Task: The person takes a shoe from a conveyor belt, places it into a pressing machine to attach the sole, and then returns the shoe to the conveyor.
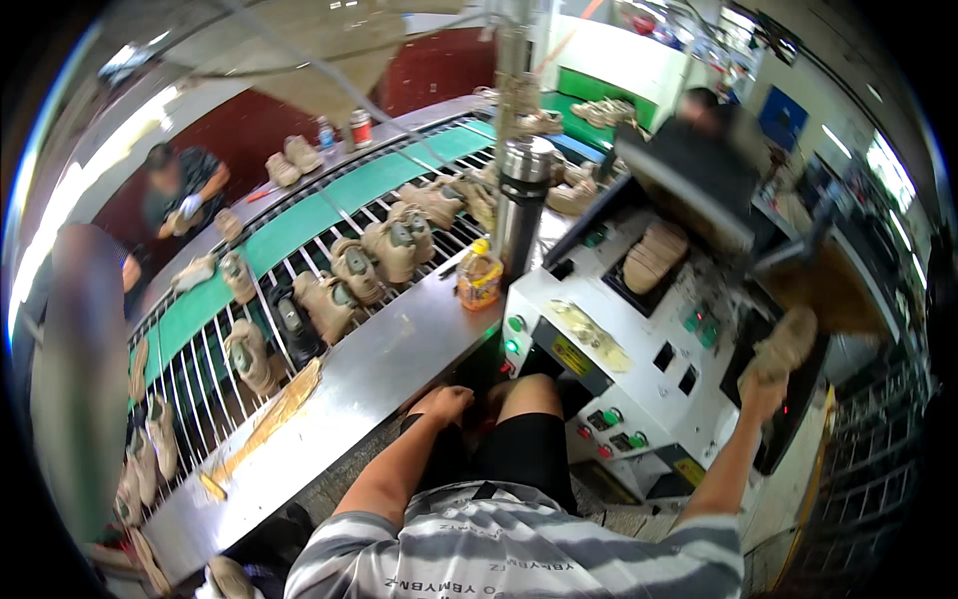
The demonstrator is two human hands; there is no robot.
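Observation:
At the right, my right hand [763, 395] grips a beige shoe [785, 341] by one end, holding it over the dark right-hand bay of a white press machine [639, 344]. The bay's hinged lid [830, 290] is raised behind the shoe. In the machine's other bay a second beige shoe [656, 257] lies with its sole up, under another raised dark lid [689, 190]. My left hand [444, 403] rests on my left knee, fingers curled in and nothing seen in them.
Left of me, a metal ledge [369, 399] borders a roller conveyor with a green belt [299, 220] and several beige shoes [394, 245]. A steel flask [524, 190] and a yellow-capped bottle [479, 275] stand near the machine. People work across the conveyor and behind the machine.

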